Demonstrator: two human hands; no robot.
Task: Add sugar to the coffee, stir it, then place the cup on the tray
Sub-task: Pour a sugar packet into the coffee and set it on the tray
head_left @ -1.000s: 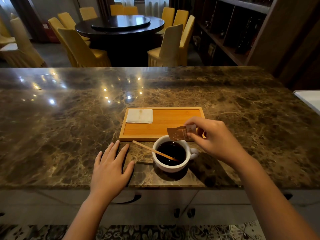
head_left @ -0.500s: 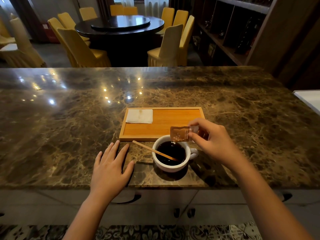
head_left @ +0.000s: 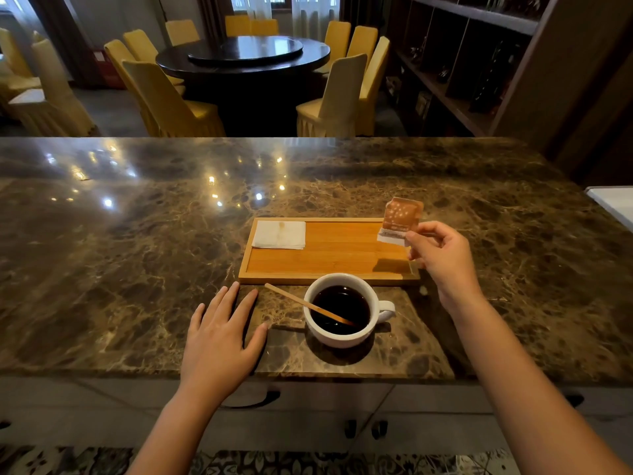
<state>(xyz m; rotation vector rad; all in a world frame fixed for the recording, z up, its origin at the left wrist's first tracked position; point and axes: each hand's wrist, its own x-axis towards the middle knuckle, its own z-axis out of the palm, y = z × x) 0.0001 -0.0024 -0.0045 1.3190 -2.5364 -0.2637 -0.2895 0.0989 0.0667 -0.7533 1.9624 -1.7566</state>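
Right hand [head_left: 442, 257] raised over the right end of the wooden tray [head_left: 329, 277], thumb and fingers pinched on the lower edge of a sugar packet [head_left: 400, 219], held upright. Left hand [head_left: 219, 334] flat on the marble counter [head_left: 137, 252], fingers spread and clamped on nothing, just left of the tray's near-left corner. White coffee cup [head_left: 342, 335] on the counter, close against the tray's near edge, full of dark coffee, handle turned right. Wooden stirrer [head_left: 308, 305] leaning in the cup, upper end over the left rim. Folded white napkin [head_left: 279, 234] in the tray's far-left corner.
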